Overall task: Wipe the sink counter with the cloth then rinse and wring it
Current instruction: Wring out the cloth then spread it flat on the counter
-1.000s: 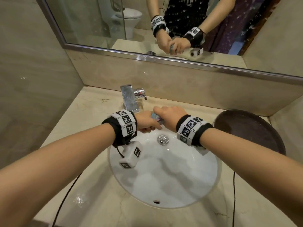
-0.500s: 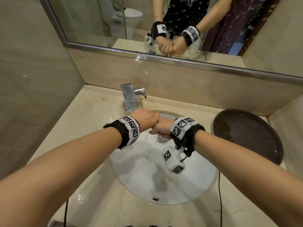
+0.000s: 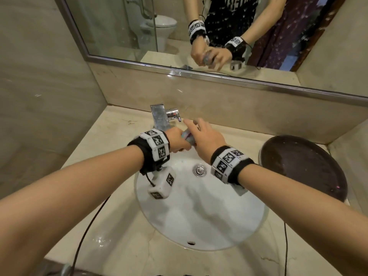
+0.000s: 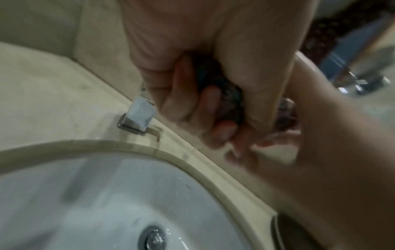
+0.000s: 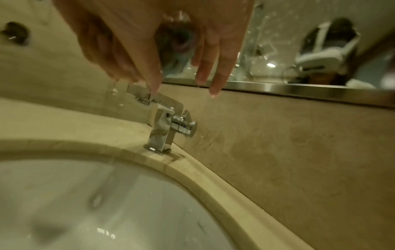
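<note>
I had both hands up over the back of the sink (image 3: pixel 199 216), just in front of the tap (image 3: pixel 161 119). My left hand (image 3: pixel 177 141) was wrapped tight round the cloth (image 3: pixel 188 137) — a small, wet, bunched-up roll with its end sticking out toward my right. In the left wrist view those fingers (image 4: pixel 188 94) were curled fully round the dark wad of cloth (image 4: pixel 224 98), thumb laid across it. My right hand (image 3: pixel 207 140) lay against the free end of the cloth, but its fingers (image 5: pixel 215 55) were straight and spread, pointing toward the mirror (image 3: pixel 199 26) — touching rather than gripping. Drops hung from my fingertips and fell by the tap (image 5: pixel 169 125). The cloth was held in the air above the basin, clear of the bench (image 3: pixel 111 136). A dark round dish (image 3: pixel 302 168) sat on the bench to the right of the sink.
</note>
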`<control>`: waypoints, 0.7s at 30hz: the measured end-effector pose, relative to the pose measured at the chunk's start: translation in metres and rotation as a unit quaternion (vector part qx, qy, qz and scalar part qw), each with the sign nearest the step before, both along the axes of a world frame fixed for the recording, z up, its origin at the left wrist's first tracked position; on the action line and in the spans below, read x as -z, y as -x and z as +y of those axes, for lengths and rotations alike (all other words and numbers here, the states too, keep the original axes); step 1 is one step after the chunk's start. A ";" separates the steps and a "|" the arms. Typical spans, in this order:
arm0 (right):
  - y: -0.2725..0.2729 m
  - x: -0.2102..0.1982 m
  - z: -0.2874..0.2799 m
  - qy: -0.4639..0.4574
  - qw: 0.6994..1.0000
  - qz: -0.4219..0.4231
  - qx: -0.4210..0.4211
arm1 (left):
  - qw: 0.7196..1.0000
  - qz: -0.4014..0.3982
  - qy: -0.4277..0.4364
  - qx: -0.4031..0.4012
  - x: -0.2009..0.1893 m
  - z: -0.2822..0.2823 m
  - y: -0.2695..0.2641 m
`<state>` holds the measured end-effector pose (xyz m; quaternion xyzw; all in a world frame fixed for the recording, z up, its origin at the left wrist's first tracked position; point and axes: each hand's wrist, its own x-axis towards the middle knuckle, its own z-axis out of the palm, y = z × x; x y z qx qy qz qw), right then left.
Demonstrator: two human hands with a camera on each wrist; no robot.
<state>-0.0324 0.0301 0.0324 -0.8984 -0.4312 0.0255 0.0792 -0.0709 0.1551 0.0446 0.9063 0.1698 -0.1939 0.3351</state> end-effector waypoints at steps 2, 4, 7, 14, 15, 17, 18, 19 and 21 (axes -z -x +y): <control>0.002 0.000 -0.006 -0.028 0.997 -0.032 -0.057 | 0.991 0.064 0.121 0.004 -0.006 0.003 0.003; 0.003 -0.005 -0.009 0.002 0.999 0.012 -0.050 | 0.974 0.122 0.190 0.030 -0.010 0.003 0.005; 0.001 -0.016 -0.007 0.042 0.999 0.004 -0.026 | 0.976 0.135 0.166 0.039 -0.013 0.000 0.003; 0.004 -0.028 0.015 0.112 0.988 0.079 0.067 | 0.922 0.001 -0.330 0.202 -0.022 -0.016 -0.001; 0.007 -0.027 0.018 0.096 0.984 0.123 0.089 | 0.900 -0.019 -0.373 0.224 -0.022 -0.014 -0.001; 0.011 -0.023 0.023 0.048 0.967 0.214 0.129 | 0.865 -0.060 -0.423 0.263 -0.021 -0.007 0.000; 0.013 -0.022 0.024 0.022 0.953 0.262 0.152 | 0.852 -0.074 -0.435 0.280 -0.021 -0.005 0.000; 0.014 -0.020 0.025 -0.002 0.933 0.314 0.177 | 0.837 -0.080 -0.451 0.299 -0.021 -0.003 0.001; 0.017 -0.016 0.026 -0.040 0.889 0.408 0.207 | 0.819 -0.095 -0.459 0.331 -0.020 -0.001 0.004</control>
